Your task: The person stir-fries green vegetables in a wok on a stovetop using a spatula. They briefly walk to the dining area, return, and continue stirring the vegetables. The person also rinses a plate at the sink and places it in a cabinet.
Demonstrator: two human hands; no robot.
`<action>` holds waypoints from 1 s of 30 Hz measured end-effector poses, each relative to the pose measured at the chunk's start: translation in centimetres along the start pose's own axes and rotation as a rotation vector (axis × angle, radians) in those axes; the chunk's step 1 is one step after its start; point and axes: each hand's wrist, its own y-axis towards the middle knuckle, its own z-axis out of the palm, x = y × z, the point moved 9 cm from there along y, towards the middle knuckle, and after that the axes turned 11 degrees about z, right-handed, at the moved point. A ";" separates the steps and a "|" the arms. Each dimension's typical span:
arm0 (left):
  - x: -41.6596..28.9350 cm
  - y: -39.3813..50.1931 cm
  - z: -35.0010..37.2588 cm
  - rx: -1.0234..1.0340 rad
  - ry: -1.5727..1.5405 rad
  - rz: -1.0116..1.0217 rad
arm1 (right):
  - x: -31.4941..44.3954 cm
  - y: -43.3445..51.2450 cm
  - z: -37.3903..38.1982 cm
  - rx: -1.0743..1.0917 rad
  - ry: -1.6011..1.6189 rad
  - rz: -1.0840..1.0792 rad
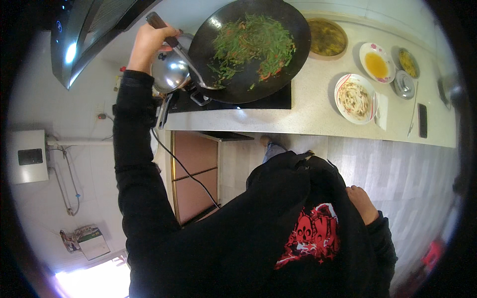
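My left hand (151,43) grips the dark handle of a metal wok spatula (188,61). The spatula slants down into a large black wok (246,91), its blade against the inner wall near the wok's lower left rim. Chopped green vegetables (257,44) with small red-orange pieces lie spread over the wok's middle and right. The wok sits over a black cooktop (275,98). At my side, my right hand (361,204) rests against the lower edge of my black jacket (223,242); whether its fingers hold the cloth is hidden.
A shiny metal lid (170,70) is left of the wok. Right of it, the counter (309,111) bears a brown-rimmed dish (328,39), a plate of yellow liquid (376,65), a smeared white bowl (356,98) and a phone (422,121). A range hood (63,56) overhangs the left.
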 end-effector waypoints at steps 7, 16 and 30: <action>1.5 -0.4 9.5 -0.278 -0.499 0.156 | 0.5 0.6 0.3 -0.034 -0.131 -0.028; 0.0 -2.1 0.6 -0.050 0.082 0.105 | -0.3 1.3 0.5 -0.026 -0.061 0.012; 0.9 -0.6 12.2 0.076 -0.503 0.466 | 0.5 1.5 1.4 -0.004 -0.127 0.006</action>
